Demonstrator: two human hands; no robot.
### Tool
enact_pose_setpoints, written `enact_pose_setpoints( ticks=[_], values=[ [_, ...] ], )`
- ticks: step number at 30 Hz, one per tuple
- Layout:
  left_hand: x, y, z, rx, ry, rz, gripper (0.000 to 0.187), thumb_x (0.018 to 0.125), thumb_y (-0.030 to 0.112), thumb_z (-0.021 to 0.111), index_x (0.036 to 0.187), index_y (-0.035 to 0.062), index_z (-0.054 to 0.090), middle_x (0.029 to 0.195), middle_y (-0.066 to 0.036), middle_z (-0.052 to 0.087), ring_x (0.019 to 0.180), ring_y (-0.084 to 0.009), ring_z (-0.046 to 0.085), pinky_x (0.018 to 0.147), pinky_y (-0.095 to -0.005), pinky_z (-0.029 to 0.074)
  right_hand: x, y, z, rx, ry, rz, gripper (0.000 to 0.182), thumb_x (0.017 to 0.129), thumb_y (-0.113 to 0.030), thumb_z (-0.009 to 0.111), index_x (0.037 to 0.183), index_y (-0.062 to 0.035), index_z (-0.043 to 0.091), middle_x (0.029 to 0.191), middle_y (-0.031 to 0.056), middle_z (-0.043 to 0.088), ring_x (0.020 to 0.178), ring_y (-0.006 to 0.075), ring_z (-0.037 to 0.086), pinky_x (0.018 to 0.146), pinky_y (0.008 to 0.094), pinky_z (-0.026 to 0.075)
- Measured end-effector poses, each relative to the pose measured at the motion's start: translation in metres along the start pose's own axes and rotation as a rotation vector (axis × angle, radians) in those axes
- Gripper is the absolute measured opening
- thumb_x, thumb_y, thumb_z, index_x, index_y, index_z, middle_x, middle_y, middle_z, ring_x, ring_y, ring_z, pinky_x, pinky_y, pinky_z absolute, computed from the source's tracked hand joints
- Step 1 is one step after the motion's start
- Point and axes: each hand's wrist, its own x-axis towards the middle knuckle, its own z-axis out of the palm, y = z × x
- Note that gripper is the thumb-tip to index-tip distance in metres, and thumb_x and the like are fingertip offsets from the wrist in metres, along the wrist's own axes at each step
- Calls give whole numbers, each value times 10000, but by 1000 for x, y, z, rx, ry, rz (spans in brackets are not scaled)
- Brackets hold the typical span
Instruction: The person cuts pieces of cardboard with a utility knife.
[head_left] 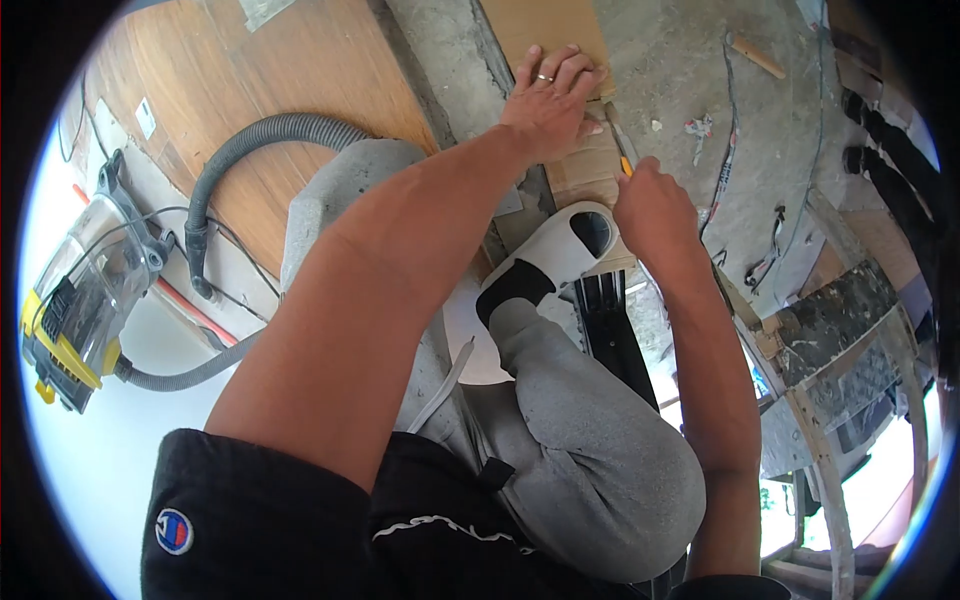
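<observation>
My left hand (555,100) presses down with its fingers spread on a flat piece of brown cardboard (535,22) on the concrete floor. A ring shows on one finger. In my right hand (657,212) is a utility knife (626,163) with a yellow-orange handle, my fingers closed round it. Its long thin blade points away from me, along the cardboard's right edge, close to my left thumb. The near part of the cardboard (578,172) reaches back to my white slipper (560,248).
A wood-look panel (270,90) covers the floor on the left, with a vacuum hose (265,130) and yellow-black vacuum cleaner (75,310). A wooden stick (757,55) and cables (730,130) lie on the right. A worn wooden stool (840,320) and another person's legs (890,150) are farther right.
</observation>
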Motion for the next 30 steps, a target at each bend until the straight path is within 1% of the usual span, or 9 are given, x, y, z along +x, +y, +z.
enact_pose_setpoints(
  ticks=[4, 9, 13, 18, 21, 25, 27, 28, 30],
  values=[
    [-1, 0, -1, 6, -9, 18, 741, 910, 467, 641, 1507, 181, 308, 1476, -33, 312, 1490, -229, 137, 1222, -529, 63, 3, -4, -2, 9, -17, 5, 276, 962, -187, 548, 1059, 71, 556, 993, 292, 688, 980, 449, 676, 859, 503, 531],
    [-1, 2, 4, 16, -10, 32, 742, 910, 470, 639, 1508, 183, 306, 1470, -37, 311, 1490, -231, 131, 1223, -531, 63, 0, -2, -6, -4, -58, -15, 258, 874, -89, 575, 1065, 84, 556, 999, 295, 688, 1011, 443, 674, 891, 481, 532],
    [-3, -3, 4, 1, 1, 24, 743, 907, 470, 643, 1506, 186, 306, 1462, -34, 310, 1486, -237, 141, 1222, -542, 59, -1, -8, -3, -20, -64, 56, 254, 873, -86, 571, 1063, 81, 559, 1024, 296, 685, 1025, 438, 672, 896, 474, 532],
    [-1, 0, 4, -1, 9, 36, 753, 905, 475, 644, 1511, 186, 302, 1452, -42, 322, 1482, -243, 151, 1222, -541, 56, 9, -10, -5, 13, -84, 24, 266, 907, -124, 541, 1089, 69, 554, 1074, 301, 672, 1042, 440, 665, 899, 490, 529],
    [-2, -2, 1, 5, 7, 30, 751, 904, 480, 643, 1507, 179, 312, 1448, -44, 325, 1485, -237, 145, 1221, -537, 55, -2, -6, 0, 22, -67, 51, 275, 913, -135, 540, 1099, 68, 552, 1068, 298, 674, 1040, 444, 664, 896, 496, 529],
    [-1, 1, 0, -10, 39, 56, 749, 884, 467, 665, 1494, 175, 342, 1430, -48, 351, 1470, -250, 194, 1209, -538, 77, -5, -9, 5, 68, -48, 98, 285, 917, -145, 544, 1104, 70, 544, 1070, 291, 677, 1030, 429, 674, 894, 482, 537],
    [-1, 2, -1, -45, 71, 47, 766, 854, 436, 703, 1485, 174, 357, 1410, -57, 377, 1449, -269, 242, 1198, -542, 89, -5, -11, 10, 157, -28, 43, 249, 913, -125, 546, 1082, 54, 507, 1021, 318, 674, 980, 466, 669, 887, 518, 522],
    [-1, 3, -1, -54, 79, 81, 766, 854, 436, 703, 1485, 174, 357, 1410, -57, 377, 1449, -269, 242, 1198, -542, 89, -3, -11, 14, 162, -6, 71, 249, 913, -125, 546, 1082, 54, 507, 1021, 318, 674, 980, 466, 669, 887, 518, 522],
    [0, 4, 0, -51, 76, 46, 772, 846, 429, 718, 1479, 166, 362, 1407, -59, 374, 1449, -266, 240, 1197, -546, 87, -1, -9, 20, 216, -58, 86, 243, 882, -88, 548, 1065, 67, 505, 1003, 323, 672, 955, 463, 677, 860, 504, 539]
  ],
)
